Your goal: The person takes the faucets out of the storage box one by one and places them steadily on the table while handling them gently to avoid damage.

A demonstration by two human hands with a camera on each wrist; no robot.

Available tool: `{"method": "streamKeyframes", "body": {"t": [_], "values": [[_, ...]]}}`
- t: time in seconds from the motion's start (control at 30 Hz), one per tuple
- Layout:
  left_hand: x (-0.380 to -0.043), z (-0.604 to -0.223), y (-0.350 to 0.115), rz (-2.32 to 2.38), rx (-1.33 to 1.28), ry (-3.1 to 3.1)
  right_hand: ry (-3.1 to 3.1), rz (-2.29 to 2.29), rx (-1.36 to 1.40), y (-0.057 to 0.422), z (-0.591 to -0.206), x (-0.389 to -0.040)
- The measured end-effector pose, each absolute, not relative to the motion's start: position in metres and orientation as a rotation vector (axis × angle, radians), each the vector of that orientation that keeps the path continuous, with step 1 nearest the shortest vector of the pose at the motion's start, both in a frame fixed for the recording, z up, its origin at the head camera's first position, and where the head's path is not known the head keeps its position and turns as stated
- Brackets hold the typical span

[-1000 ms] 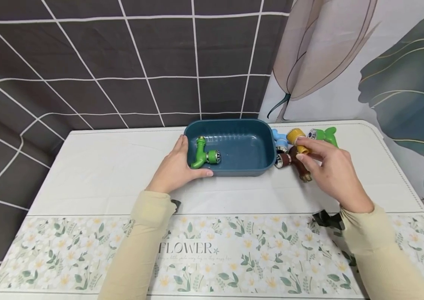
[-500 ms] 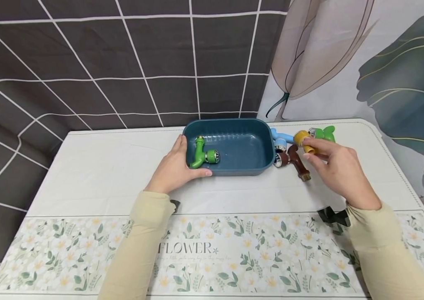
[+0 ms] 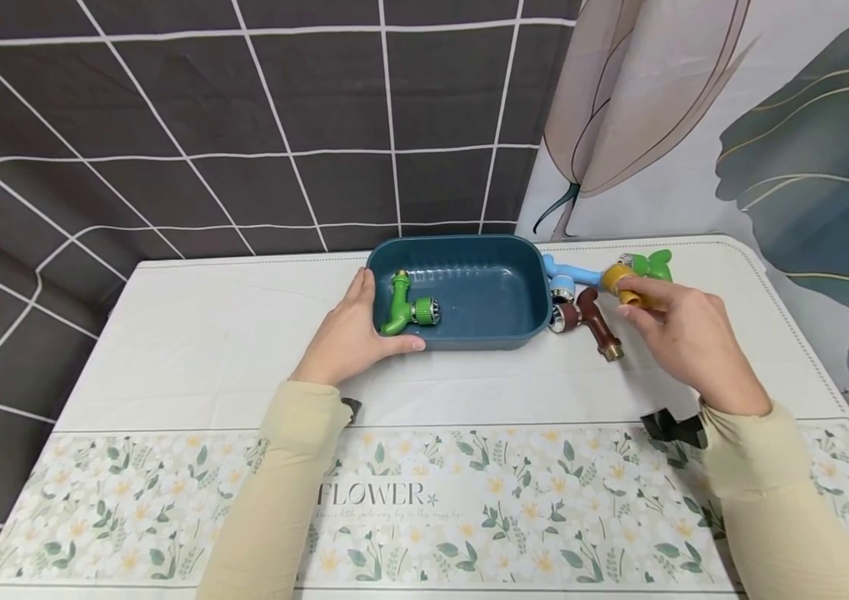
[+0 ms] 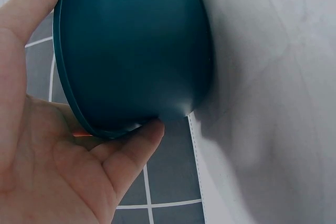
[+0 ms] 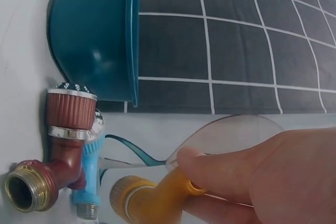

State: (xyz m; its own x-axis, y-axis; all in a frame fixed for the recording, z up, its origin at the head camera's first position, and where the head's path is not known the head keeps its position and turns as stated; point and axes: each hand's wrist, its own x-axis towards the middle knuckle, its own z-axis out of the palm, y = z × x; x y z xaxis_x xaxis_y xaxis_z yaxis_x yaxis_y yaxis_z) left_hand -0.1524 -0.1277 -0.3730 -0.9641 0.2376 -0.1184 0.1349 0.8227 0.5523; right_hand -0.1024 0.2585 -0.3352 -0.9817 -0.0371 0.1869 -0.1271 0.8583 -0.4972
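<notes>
My left hand [image 3: 342, 335] grips the left end of a dark teal plastic tub [image 3: 484, 342], thumb along its front and fingers at its left side. The tub's end wall [image 4: 136, 51] fills much of the left wrist view. A green tap [image 3: 398, 310] lies inside the tub at the left. My right hand [image 3: 697, 346] pinches a yellow tap [image 3: 616, 277] to the right of the tub, and the right wrist view has thumb and fingers on the yellow tap's body [image 5: 157, 200]. A brown tap [image 3: 595, 319] and a light blue tap [image 3: 576, 274] lie between tub and hand.
Beyond the yellow tap, another green tap [image 3: 652, 266] lies near the table's back edge, partly hidden. A white cloth with a flowered band [image 3: 469, 508] covers the table [image 3: 207, 350]. A dark gridded curtain [image 3: 244, 125] hangs behind.
My right hand has moved to the right with the yellow tap, away from the brown and blue taps. The left hand and the tub stay where they were.
</notes>
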Motion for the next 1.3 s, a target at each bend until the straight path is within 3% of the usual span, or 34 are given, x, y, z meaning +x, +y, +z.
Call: {"method": "streamKeyframes", "body": {"t": [0.77,1.3], "values": [[-0.152,-0.372,-0.127,0.832,0.305,2.824,-3.067,0.757,-0.006,0.266,-0.344,-0.109],[-0.152,-0.372,-0.127,0.834,0.296,2.824,-3.053,0.737,0.064,0.273,-0.349,-0.113]]}}
